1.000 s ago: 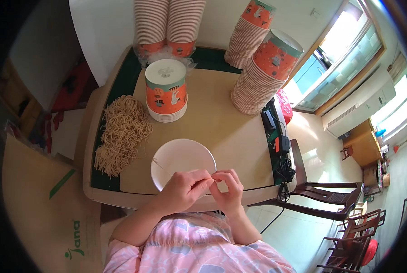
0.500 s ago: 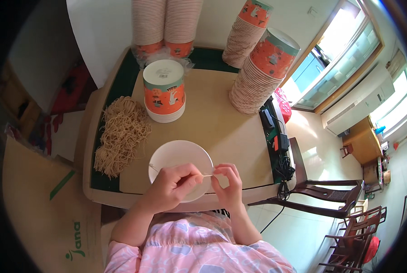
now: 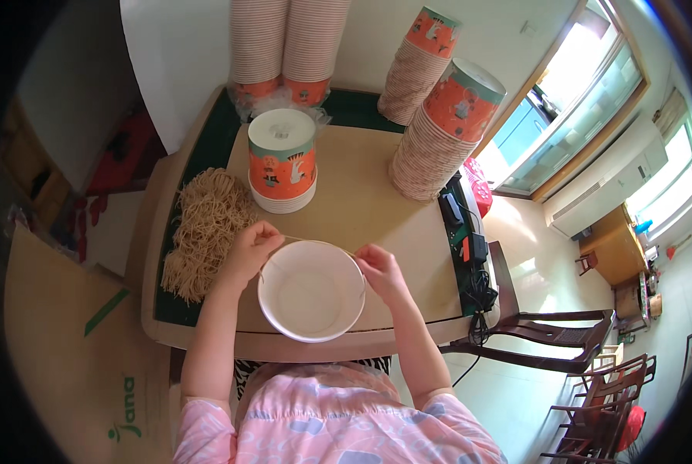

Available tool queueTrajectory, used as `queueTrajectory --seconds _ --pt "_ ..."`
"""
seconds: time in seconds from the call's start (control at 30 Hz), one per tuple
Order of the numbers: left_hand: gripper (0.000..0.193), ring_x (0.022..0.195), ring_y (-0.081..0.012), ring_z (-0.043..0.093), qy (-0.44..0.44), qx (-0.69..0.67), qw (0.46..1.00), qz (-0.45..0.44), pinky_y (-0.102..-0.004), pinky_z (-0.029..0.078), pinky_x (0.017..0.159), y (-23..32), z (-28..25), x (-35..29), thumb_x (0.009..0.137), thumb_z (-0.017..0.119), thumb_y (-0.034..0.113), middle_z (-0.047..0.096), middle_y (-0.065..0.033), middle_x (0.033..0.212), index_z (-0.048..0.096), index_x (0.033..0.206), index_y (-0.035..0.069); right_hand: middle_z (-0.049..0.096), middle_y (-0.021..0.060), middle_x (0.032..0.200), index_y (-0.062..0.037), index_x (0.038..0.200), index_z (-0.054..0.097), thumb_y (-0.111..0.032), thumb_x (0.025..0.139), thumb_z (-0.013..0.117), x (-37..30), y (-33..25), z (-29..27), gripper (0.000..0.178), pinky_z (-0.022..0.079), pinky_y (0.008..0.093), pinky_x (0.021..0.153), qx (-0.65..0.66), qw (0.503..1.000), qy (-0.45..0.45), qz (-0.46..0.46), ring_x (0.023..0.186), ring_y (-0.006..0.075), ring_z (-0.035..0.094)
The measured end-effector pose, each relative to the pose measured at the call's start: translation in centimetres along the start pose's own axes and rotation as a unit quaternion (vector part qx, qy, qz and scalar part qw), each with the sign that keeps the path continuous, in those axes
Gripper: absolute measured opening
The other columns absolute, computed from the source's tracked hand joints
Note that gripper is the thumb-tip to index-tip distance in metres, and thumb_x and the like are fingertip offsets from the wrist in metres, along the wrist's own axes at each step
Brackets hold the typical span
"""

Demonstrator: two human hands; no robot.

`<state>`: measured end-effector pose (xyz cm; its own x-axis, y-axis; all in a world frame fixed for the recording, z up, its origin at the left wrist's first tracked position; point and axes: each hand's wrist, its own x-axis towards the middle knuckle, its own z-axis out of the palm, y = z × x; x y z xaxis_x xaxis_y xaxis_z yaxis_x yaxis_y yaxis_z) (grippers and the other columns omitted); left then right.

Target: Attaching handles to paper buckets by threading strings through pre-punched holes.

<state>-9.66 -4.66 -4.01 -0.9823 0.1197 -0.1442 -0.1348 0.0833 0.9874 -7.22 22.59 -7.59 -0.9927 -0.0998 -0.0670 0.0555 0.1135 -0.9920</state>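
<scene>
A white paper bucket (image 3: 311, 298) stands in front of me at the table's near edge, its mouth facing up. Just past its far rim, a thin beige string (image 3: 315, 240) is stretched between my hands. My left hand (image 3: 253, 249) pinches it at the rim's far left. On the far right side, my right hand (image 3: 380, 271) has closed its fingertips on the string. A thin strand hangs down along each side of the bucket. Left of my left hand lies a heap of beige strings (image 3: 205, 232).
Beyond the bucket is a short stack of orange-and-green paper buckets (image 3: 282, 166) turned upside down. Tall stacks (image 3: 441, 131) rise at the back right, others (image 3: 311, 46) at the back left. A power strip and black cables (image 3: 483, 290) line the right edge. A cardboard box (image 3: 83, 340) stands at left.
My hands have moved apart and away from me, from close together over the bucket to its far rim. The string between them now spans much wider.
</scene>
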Motion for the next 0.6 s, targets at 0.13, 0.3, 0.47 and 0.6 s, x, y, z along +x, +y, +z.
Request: queueTrajectory --seconds 0.13,0.3,0.47,0.6 --pt "0.009 0.066 -0.0068 0.054 -0.044 -0.019 0.996 -0.076 -0.0226 0.045 0.059 -1.2 -0.6 0.0 0.090 0.060 0.013 0.061 0.0002 0.076 0.059 0.087 0.005 0.065 0.0023 0.089 0.0023 0.099 0.061 -0.008 0.089 0.061 0.3 1.3 0.0 0.015 0.047 0.0254 0.076 -0.033 0.996 -0.063 0.060 0.084 0.0102 0.058" --pt "0.002 0.076 -0.0079 0.054 -0.039 -0.031 0.997 -0.053 -0.0241 0.046 0.067 -8.0 -0.6 -0.6 0.087 0.058 0.004 0.062 -0.0020 0.083 0.059 0.089 0.004 0.066 0.0071 0.090 0.0004 0.099 0.063 -0.011 0.091 0.060 0.2 3.2 0.4 0.014 0.047 0.0273 0.080 -0.019 0.994 -0.075 0.081 0.090 0.0131 0.058" --pt "0.005 0.078 -0.0085 0.055 -0.015 -0.045 0.999 0.007 -0.0249 0.047 0.069 -10.2 0.2 -0.9 0.086 0.060 0.005 0.060 -0.0017 0.084 0.057 0.090 0.004 0.058 0.0089 0.124 -0.0029 0.132 0.049 -0.013 0.096 0.050 -0.5 -0.3 0.9 0.037 0.045 0.0308 0.095 -0.016 0.971 -0.113 0.212 0.113 0.0163 0.053" --pt "0.006 0.077 -0.0090 0.055 0.039 -0.103 0.994 0.003 -0.0251 0.046 0.069 -10.2 1.3 -1.8 0.086 0.061 0.006 0.059 -0.0011 0.081 0.056 0.090 0.005 0.046 0.0076 0.139 -0.0036 0.143 0.034 -0.014 0.099 0.044 -0.5 -2.3 2.5 0.047 0.042 0.0344 0.101 0.149 0.927 -0.010 0.344 0.124 0.0190 0.046"
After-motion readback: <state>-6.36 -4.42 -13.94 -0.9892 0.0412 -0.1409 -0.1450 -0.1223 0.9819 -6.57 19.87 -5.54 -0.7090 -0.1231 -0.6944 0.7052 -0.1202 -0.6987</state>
